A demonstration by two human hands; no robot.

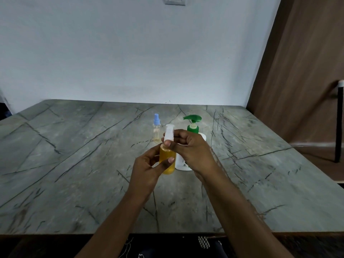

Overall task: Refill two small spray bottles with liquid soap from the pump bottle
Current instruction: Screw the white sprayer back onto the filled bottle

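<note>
A small spray bottle (167,161) full of yellow liquid is held above the table's middle. My left hand (147,168) grips its body from the left. My right hand (189,148) pinches its white spray top (169,134) between thumb and fingers. Behind my right hand stands the white pump bottle (183,161) with a green pump head (193,121), partly hidden. A second small spray bottle (157,130) with a blue top stands upright further back, clear with a little pale liquid at the bottom.
The grey marble-patterned table (74,164) runs to a white wall at the back. A brown wooden panel (301,71) rises on the right, with a black chair leg (337,127) beside it. The table's front edge lies close to my body.
</note>
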